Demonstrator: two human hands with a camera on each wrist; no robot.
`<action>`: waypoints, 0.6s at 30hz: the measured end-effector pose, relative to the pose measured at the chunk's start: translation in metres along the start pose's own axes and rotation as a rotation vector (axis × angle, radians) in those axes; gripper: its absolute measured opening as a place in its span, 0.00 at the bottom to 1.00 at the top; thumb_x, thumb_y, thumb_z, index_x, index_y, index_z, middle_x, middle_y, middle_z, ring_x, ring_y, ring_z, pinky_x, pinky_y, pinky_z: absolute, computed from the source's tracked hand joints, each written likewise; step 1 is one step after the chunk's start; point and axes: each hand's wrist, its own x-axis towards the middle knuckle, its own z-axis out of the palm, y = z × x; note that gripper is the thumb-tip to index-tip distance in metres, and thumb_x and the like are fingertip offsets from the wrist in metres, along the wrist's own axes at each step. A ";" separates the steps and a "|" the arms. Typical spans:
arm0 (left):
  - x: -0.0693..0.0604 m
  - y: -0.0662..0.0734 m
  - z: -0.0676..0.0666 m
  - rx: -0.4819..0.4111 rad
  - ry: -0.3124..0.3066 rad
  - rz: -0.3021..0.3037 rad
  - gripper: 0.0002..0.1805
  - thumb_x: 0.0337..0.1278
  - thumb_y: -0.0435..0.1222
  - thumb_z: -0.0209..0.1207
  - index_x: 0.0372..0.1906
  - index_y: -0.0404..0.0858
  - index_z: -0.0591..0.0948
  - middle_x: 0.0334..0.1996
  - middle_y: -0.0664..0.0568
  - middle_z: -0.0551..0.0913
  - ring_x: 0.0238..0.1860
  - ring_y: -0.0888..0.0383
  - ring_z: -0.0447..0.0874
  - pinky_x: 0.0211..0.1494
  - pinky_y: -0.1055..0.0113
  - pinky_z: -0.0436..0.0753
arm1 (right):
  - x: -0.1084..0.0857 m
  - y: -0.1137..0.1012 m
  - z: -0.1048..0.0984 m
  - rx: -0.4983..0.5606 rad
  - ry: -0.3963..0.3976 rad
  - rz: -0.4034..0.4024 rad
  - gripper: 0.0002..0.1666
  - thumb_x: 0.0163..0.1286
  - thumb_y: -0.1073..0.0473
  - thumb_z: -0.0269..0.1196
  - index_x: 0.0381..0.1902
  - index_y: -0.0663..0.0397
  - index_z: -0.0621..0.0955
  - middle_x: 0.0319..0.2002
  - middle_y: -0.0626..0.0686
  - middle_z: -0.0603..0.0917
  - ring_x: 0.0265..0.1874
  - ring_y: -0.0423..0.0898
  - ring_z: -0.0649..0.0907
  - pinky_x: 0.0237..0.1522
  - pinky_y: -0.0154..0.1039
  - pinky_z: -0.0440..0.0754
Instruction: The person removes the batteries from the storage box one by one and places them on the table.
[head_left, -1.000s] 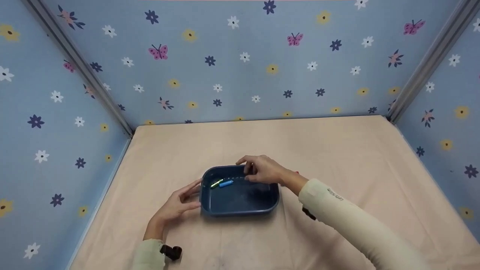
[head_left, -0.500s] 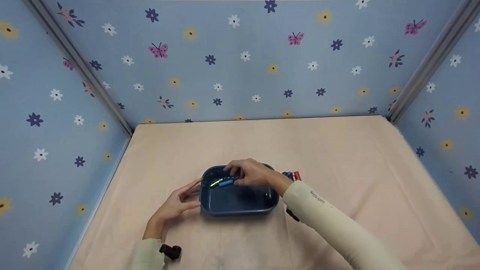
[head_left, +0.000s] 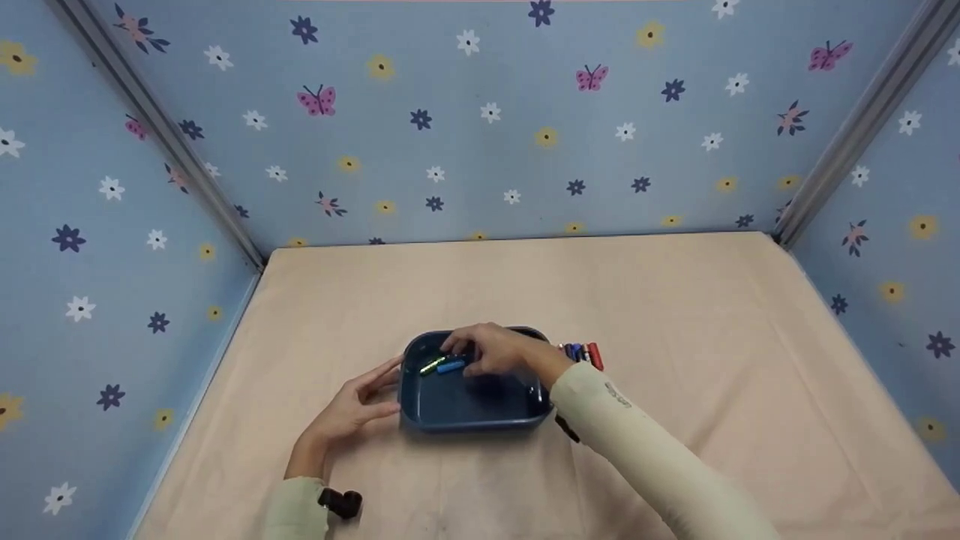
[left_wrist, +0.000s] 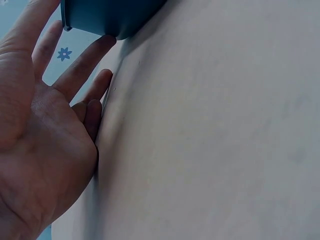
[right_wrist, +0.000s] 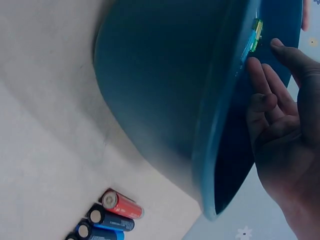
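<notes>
A dark blue basin point(head_left: 480, 401) stands on the cloth, with a green battery point(head_left: 432, 366) and a light blue one point(head_left: 451, 366) lying inside near its left end. Reaching over the far side, my right hand point(head_left: 495, 351) is inside the basin beside the light blue battery. In the right wrist view, thumb and fingertips of that hand point(right_wrist: 290, 115) are apart with nothing visible between them. My left hand point(head_left: 351, 409) rests at the basin's left wall, its fingers spread; the left wrist view shows fingertips of this hand point(left_wrist: 50, 130) against the basin point(left_wrist: 107, 17).
Several batteries lie side by side just right of the basin, a red one point(head_left: 595, 356) at the end; my right forearm passes close in front of them. Flowered blue panels point(head_left: 480, 150) stand behind and at both sides of the cloth-covered table point(head_left: 675, 300).
My right hand has moved left within the basin, towards the light blue battery, and the batteries at the right have come out from behind the arm. The left hand has stayed in place.
</notes>
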 end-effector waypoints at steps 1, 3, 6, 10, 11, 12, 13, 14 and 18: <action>0.000 0.000 0.000 0.000 0.001 0.000 0.44 0.77 0.34 0.70 0.91 0.42 0.64 0.86 0.33 0.71 0.85 0.29 0.70 0.77 0.82 0.70 | 0.001 0.000 0.001 -0.003 0.001 -0.002 0.31 0.77 0.68 0.72 0.76 0.54 0.82 0.70 0.62 0.88 0.57 0.59 0.90 0.67 0.57 0.89; 0.000 0.000 0.000 0.001 0.006 -0.002 0.45 0.77 0.34 0.70 0.91 0.42 0.64 0.86 0.34 0.71 0.85 0.29 0.70 0.77 0.82 0.70 | 0.004 0.000 0.003 -0.006 0.000 0.001 0.31 0.77 0.67 0.72 0.76 0.53 0.82 0.69 0.62 0.89 0.58 0.59 0.90 0.68 0.57 0.89; 0.000 -0.001 0.002 0.002 0.004 0.003 0.44 0.77 0.34 0.70 0.91 0.42 0.64 0.86 0.34 0.71 0.85 0.29 0.69 0.77 0.82 0.70 | 0.006 0.000 0.008 -0.016 -0.009 0.013 0.31 0.78 0.66 0.71 0.76 0.53 0.82 0.70 0.62 0.88 0.60 0.59 0.89 0.70 0.58 0.88; 0.000 -0.002 0.002 0.007 -0.001 0.011 0.44 0.78 0.34 0.70 0.91 0.42 0.64 0.86 0.33 0.70 0.85 0.27 0.68 0.77 0.83 0.70 | 0.008 0.002 0.013 -0.062 -0.017 0.020 0.29 0.79 0.65 0.71 0.75 0.53 0.82 0.70 0.61 0.88 0.66 0.58 0.88 0.74 0.58 0.85; 0.000 -0.002 0.002 0.007 -0.001 0.013 0.44 0.78 0.34 0.70 0.91 0.42 0.64 0.86 0.32 0.70 0.85 0.27 0.69 0.76 0.83 0.70 | 0.008 0.002 0.014 -0.079 -0.015 0.019 0.29 0.79 0.65 0.72 0.74 0.53 0.83 0.70 0.61 0.89 0.68 0.58 0.87 0.76 0.58 0.84; 0.000 -0.003 0.001 0.007 -0.001 0.015 0.44 0.78 0.34 0.70 0.91 0.42 0.64 0.86 0.32 0.70 0.85 0.26 0.68 0.76 0.82 0.70 | 0.008 0.002 0.015 -0.091 -0.013 0.019 0.28 0.79 0.64 0.72 0.74 0.53 0.83 0.70 0.60 0.89 0.69 0.58 0.87 0.77 0.58 0.83; 0.000 -0.002 0.001 0.006 -0.001 0.013 0.44 0.78 0.34 0.70 0.91 0.42 0.63 0.86 0.32 0.70 0.85 0.26 0.69 0.76 0.82 0.71 | 0.008 0.002 0.015 -0.101 -0.009 0.021 0.28 0.79 0.64 0.72 0.74 0.52 0.84 0.69 0.59 0.89 0.70 0.58 0.86 0.78 0.59 0.82; 0.000 -0.002 0.001 0.005 -0.001 0.013 0.44 0.78 0.34 0.70 0.91 0.42 0.63 0.86 0.32 0.70 0.85 0.27 0.69 0.76 0.82 0.71 | 0.008 0.002 0.016 -0.115 -0.007 0.026 0.27 0.79 0.63 0.72 0.73 0.51 0.84 0.69 0.59 0.89 0.71 0.58 0.86 0.79 0.59 0.81; -0.001 -0.002 0.001 0.002 -0.004 0.011 0.44 0.78 0.34 0.69 0.91 0.42 0.63 0.86 0.32 0.70 0.85 0.26 0.69 0.76 0.82 0.71 | 0.008 0.004 0.019 -0.169 -0.010 0.034 0.28 0.79 0.61 0.72 0.74 0.48 0.84 0.68 0.57 0.90 0.72 0.58 0.85 0.79 0.61 0.79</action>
